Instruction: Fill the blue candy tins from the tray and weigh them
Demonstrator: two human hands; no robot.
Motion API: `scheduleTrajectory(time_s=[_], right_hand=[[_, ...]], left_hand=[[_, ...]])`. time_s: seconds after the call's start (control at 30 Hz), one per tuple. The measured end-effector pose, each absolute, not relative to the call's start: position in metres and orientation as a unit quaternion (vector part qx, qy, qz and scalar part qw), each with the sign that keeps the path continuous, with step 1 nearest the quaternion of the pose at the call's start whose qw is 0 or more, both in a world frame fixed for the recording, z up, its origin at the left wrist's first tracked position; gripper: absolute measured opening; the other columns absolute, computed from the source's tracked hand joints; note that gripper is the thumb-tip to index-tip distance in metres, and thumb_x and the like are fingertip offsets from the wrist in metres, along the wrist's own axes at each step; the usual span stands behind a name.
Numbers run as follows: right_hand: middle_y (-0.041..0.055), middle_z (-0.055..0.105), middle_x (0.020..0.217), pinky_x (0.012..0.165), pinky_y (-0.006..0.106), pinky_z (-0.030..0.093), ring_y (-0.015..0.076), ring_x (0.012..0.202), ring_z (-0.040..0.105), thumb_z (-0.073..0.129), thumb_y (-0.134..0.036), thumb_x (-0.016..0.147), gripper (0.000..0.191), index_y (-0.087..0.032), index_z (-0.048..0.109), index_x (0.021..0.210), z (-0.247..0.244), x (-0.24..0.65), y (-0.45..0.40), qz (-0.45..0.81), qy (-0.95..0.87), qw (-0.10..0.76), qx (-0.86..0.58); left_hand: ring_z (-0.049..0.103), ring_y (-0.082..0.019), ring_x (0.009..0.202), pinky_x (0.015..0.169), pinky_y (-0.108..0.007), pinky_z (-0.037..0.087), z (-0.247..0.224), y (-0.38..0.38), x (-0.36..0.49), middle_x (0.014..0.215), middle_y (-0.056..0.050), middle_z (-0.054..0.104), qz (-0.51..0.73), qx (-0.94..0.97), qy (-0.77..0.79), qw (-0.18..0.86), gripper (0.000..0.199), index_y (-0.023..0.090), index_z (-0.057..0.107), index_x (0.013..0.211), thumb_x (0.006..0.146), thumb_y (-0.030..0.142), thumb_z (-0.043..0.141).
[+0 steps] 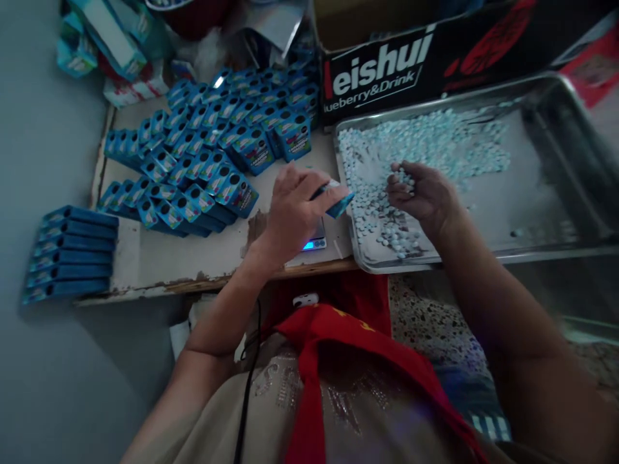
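My left hand (300, 203) is wrapped round a small blue box (341, 202), tilted toward the tray and held above a digital scale (314, 244) with a lit blue display. My right hand (423, 193) is over the metal tray (541, 222), palm turned up, its curled fingers holding pale blue candies (403, 180). More small candies (435, 138) lie spread over the left part of the tray. Several rows of blue boxes (193, 148) with round dark holes stand on the table left of my left hand.
Flat blue boxes (72, 251) are stacked at the table's left end. A black carton (377, 80) stands behind the tray. A red bowl (191, 16) and more blue packs (109, 35) are at the back left.
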State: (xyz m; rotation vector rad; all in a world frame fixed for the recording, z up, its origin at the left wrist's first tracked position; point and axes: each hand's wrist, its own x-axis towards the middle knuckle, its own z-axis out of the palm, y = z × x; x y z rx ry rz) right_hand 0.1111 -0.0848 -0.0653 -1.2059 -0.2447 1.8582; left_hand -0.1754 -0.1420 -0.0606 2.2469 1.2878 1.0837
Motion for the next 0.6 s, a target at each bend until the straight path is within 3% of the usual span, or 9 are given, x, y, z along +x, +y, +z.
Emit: scheduleTrajectory(time_s=[0.13, 0.3, 0.37, 0.47, 0.6], right_hand=[[-0.0037, 0.052, 0.067, 0.04, 0.011, 0.025, 0.0049, 0.048, 0.036, 0.061, -0.019, 0.107, 0.023, -0.022, 0.059, 0.085, -0.073, 0.116, -0.079, 0.742, -0.132, 0.457, -0.472], [-0.0025, 0.054, 0.065, 0.037, 0.01, 0.025, 0.0048, 0.047, 0.038, 0.053, -0.017, 0.11, 0.025, -0.021, 0.06, 0.087, -0.071, 0.113, -0.077, 0.759, -0.081, 0.465, -0.449], [-0.0025, 0.054, 0.065, 0.037, 0.01, 0.026, 0.0052, 0.048, 0.038, 0.056, -0.016, 0.108, 0.022, -0.021, 0.06, 0.088, -0.071, 0.112, -0.078, 0.76, -0.081, 0.471, -0.44], [-0.0029, 0.054, 0.067, 0.038, 0.012, 0.028, 0.0055, 0.048, 0.039, 0.062, -0.018, 0.106, 0.018, -0.022, 0.06, 0.088, -0.074, 0.116, -0.078, 0.765, -0.105, 0.461, -0.438], [-0.0028, 0.055, 0.067, 0.04, 0.013, 0.029, 0.0059, 0.049, 0.039, 0.061, -0.016, 0.106, 0.019, -0.023, 0.06, 0.088, -0.077, 0.12, -0.079, 0.767, -0.129, 0.447, -0.443]], left_hand=[[0.065, -0.032, 0.124, 0.128, -0.056, 0.044, -0.057, -0.128, -0.16, 0.124, -0.007, 0.076, 0.358, 0.82, 0.429, 0.125, 0.031, 0.036, 0.083, 0.127, 0.105, 0.02, 0.068], [0.068, -0.032, 0.123, 0.117, -0.047, 0.053, -0.076, -0.122, -0.166, 0.125, -0.006, 0.075, 0.412, 0.773, 0.451, 0.17, 0.027, 0.034, 0.082, 0.127, 0.101, 0.028, 0.08], [0.071, -0.03, 0.12, 0.113, -0.044, 0.057, -0.083, -0.124, -0.169, 0.122, -0.006, 0.077, 0.458, 0.719, 0.471, 0.226, 0.031, 0.03, 0.081, 0.123, 0.095, 0.038, 0.09], [0.076, -0.027, 0.113, 0.107, -0.041, 0.062, -0.096, -0.135, -0.178, 0.118, -0.004, 0.08, 0.518, 0.599, 0.508, 0.34, 0.054, 0.026, 0.078, 0.12, 0.078, 0.05, 0.103], [0.08, -0.024, 0.102, 0.101, -0.041, 0.067, -0.114, -0.162, -0.196, 0.109, -0.002, 0.083, 0.551, 0.467, 0.533, 0.441, 0.067, 0.025, 0.076, 0.115, 0.062, 0.049, 0.11]])
